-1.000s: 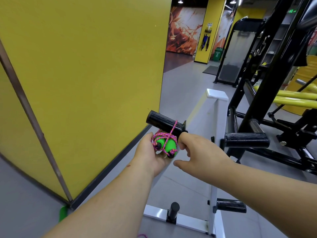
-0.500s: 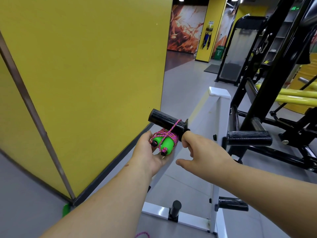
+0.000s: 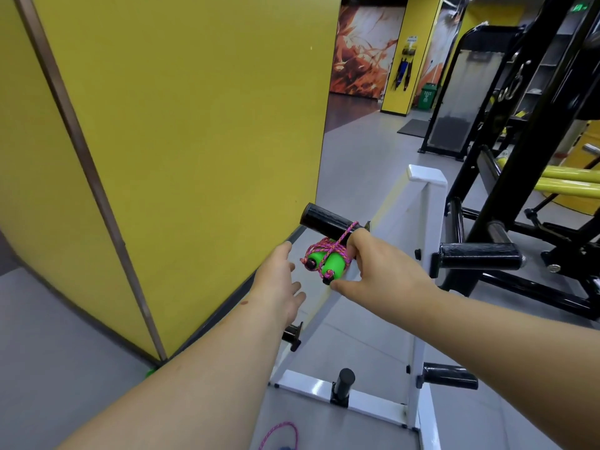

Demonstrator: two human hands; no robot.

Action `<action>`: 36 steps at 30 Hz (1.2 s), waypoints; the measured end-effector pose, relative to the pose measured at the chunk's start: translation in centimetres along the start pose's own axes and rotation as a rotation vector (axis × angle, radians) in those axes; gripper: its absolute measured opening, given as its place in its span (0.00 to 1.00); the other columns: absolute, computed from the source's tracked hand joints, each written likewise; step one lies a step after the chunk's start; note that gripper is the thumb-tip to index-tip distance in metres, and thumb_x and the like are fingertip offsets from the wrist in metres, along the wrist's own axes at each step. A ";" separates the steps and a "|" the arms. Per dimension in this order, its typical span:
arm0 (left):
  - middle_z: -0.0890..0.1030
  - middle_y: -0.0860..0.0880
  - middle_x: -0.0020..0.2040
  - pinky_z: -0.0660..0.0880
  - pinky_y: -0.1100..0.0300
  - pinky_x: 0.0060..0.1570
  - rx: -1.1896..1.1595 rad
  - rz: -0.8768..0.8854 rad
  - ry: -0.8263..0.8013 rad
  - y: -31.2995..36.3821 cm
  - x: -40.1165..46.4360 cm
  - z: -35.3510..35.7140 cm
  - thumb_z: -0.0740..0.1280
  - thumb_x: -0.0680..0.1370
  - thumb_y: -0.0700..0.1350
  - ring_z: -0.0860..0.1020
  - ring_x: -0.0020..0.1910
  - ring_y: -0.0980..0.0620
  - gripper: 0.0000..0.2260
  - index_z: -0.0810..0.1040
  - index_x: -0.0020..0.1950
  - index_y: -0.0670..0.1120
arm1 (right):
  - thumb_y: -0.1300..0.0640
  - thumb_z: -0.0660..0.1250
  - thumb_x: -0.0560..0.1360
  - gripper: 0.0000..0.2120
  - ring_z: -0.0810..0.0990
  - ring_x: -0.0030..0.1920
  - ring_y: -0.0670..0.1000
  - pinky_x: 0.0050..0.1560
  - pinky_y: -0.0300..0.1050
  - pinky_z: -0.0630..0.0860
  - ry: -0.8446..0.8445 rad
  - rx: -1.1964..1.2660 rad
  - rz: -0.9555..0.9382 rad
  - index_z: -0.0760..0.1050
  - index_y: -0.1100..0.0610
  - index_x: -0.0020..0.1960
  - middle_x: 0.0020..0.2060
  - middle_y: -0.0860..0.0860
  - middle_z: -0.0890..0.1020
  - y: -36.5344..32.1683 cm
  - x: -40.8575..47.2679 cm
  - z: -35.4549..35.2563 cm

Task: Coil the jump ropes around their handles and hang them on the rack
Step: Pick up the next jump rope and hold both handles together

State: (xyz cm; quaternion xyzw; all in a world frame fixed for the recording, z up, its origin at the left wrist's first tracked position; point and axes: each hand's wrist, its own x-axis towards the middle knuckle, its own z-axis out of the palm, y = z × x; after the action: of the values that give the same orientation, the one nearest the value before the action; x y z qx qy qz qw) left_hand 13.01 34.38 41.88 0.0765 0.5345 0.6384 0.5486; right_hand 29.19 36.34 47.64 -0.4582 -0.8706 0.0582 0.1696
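One coiled jump rope with two green foam handles (image 3: 328,264) and a pink braided cord hangs under the upper black cylindrical peg (image 3: 328,219) of the white metal rack (image 3: 428,228); a loop of its cord passes over this peg. Six black pegs are visible on the rack. The right hand (image 3: 383,271) touches the bundle: its thumb lies under the right handle and its index finger reaches up to the cord on the peg. If these fingers really pinch the cord is hard to see. The left hand (image 3: 279,284) is just beside the bundle, apart from it, with fingers straight and spread. A second pink cord (image 3: 281,435) lies on the grey floor (image 3: 363,339), cut off by the bottom edge.
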 end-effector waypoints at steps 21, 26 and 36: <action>0.79 0.51 0.55 0.75 0.52 0.54 0.187 0.225 0.288 -0.8 -14.3 -21.9 0.64 0.81 0.53 0.76 0.50 0.48 0.03 0.77 0.51 0.57 | 0.42 0.74 0.68 0.24 0.77 0.41 0.51 0.40 0.49 0.74 -0.123 0.389 -0.128 0.66 0.50 0.53 0.44 0.47 0.75 -19.3 -9.8 9.9; 0.76 0.51 0.48 0.69 0.55 0.47 0.231 0.177 0.382 -4.9 -15.0 -28.2 0.63 0.81 0.52 0.73 0.49 0.49 0.05 0.76 0.48 0.54 | 0.40 0.74 0.68 0.30 0.78 0.51 0.51 0.48 0.49 0.76 -0.214 0.392 -0.097 0.68 0.50 0.63 0.53 0.48 0.76 -21.0 -13.6 15.3; 0.79 0.54 0.45 0.73 0.54 0.57 0.357 0.075 0.469 -14.1 -9.3 -37.1 0.65 0.73 0.52 0.76 0.49 0.50 0.06 0.78 0.47 0.54 | 0.44 0.71 0.73 0.33 0.77 0.60 0.56 0.59 0.56 0.76 -0.465 0.296 0.011 0.63 0.50 0.73 0.63 0.53 0.74 -19.4 -17.5 29.8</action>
State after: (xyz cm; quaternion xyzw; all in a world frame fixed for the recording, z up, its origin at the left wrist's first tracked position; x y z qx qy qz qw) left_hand -0.02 2.47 20.18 0.0418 0.7474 0.5543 0.3639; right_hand 12.86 12.48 20.49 -0.4075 -0.8656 0.2896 0.0301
